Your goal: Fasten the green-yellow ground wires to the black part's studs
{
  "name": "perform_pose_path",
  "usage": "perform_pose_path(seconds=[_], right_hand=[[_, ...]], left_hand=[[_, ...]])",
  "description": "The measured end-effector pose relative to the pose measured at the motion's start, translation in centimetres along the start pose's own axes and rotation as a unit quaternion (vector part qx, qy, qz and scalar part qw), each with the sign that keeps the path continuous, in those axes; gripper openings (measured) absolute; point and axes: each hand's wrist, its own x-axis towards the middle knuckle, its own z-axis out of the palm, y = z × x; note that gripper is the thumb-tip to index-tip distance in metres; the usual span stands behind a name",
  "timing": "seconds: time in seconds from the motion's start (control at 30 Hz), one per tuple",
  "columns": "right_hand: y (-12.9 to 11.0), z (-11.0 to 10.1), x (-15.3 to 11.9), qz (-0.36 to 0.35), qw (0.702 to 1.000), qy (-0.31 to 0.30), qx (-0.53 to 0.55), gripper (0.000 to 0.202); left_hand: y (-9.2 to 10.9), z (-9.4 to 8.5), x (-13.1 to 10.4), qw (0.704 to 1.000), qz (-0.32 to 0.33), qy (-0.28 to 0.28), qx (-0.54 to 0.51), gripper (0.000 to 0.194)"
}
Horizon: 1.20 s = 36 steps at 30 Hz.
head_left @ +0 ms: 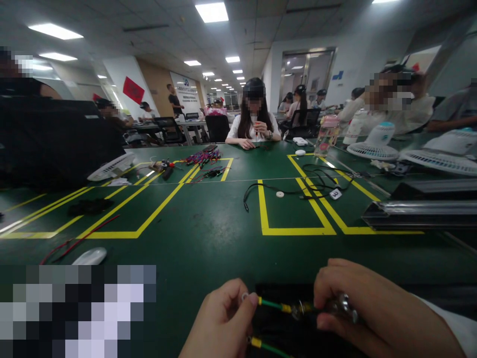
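Observation:
My left hand point(225, 318) is closed, thumb and forefinger pinching the ring-shaped metal end of a green wire point(273, 303) with yellow sleeves. That wire runs right toward my right hand point(361, 303), where a small metal fitting point(297, 311) shows at its other sleeve. My right hand is closed round a shiny metal piece point(347, 308) whose kind I cannot make out, since the fingers cover most of it. Below my left hand lies a second green wire point(274, 346) with a yellow sleeve. Both hands are over a dark black surface point(270, 323) at the table's near edge.
Yellow tape marks the green table point(208, 223). Black cables point(309, 184) and a white ring point(279, 194) lie ahead, metal rails point(421, 214) at right. At left are red wires point(89, 233) and a white mouse point(90, 256). A person point(257, 114) sits opposite.

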Motion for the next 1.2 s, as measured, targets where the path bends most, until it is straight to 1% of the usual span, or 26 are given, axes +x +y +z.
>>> perform_pose_path(seconds=[0.17,0.27,0.37,0.5,0.67,0.73,0.8,0.87,0.93,1.0,1.1,1.2], right_hand=[[-0.2,0.0,0.3,0.007,1.0,-0.024,-0.006,0.009],[-0.2,0.1,0.2,0.009,1.0,-0.005,0.005,0.011],[-0.3,0.2,-0.1,0.032,0.999,0.006,0.014,0.015],[-0.6,-0.2,-0.1,0.041,0.999,-0.009,0.015,0.018],[-0.7,-0.7,0.1,0.039,0.998,-0.04,0.011,0.015],[-0.5,-0.9,0.1,0.039,0.998,-0.042,0.016,0.016],[-0.2,-1.2,-0.1,0.034,0.999,-0.024,0.029,0.014],[0.2,-1.6,-0.3,0.037,0.998,0.008,0.047,0.008],[0.5,-1.7,-0.5,0.044,0.997,0.026,0.056,0.004],[0.4,-1.4,-0.8,0.058,0.997,0.033,0.041,0.008],[-0.4,-0.3,-0.9,0.08,0.996,0.043,0.002,0.009],[-1.1,0.6,-0.9,0.076,0.996,0.047,-0.023,0.008]], left_hand=[[-0.3,0.0,0.1,1.0,0.006,0.0,0.005,0.032],[-0.4,0.0,0.2,1.0,0.008,0.0,0.002,0.033],[-0.5,0.0,0.3,1.0,0.01,-0.008,0.0,0.034],[-0.6,0.0,0.4,1.0,0.002,-0.015,-0.002,0.033],[-0.5,0.0,0.3,1.0,0.006,-0.019,-0.011,0.032],[-0.4,0.0,0.3,1.0,0.005,-0.018,-0.011,0.031],[-0.3,0.0,0.2,1.0,0.005,-0.018,-0.009,0.032],[-0.2,0.0,0.2,1.0,0.006,-0.018,-0.009,0.032],[-0.2,0.1,0.2,1.0,0.006,-0.018,-0.013,0.032],[-0.1,0.1,0.1,1.0,0.005,-0.017,-0.014,0.032],[-0.2,0.0,0.2,1.0,0.003,-0.014,-0.006,0.034],[-0.5,-0.1,0.4,1.0,-0.002,-0.023,-0.01,0.035]])
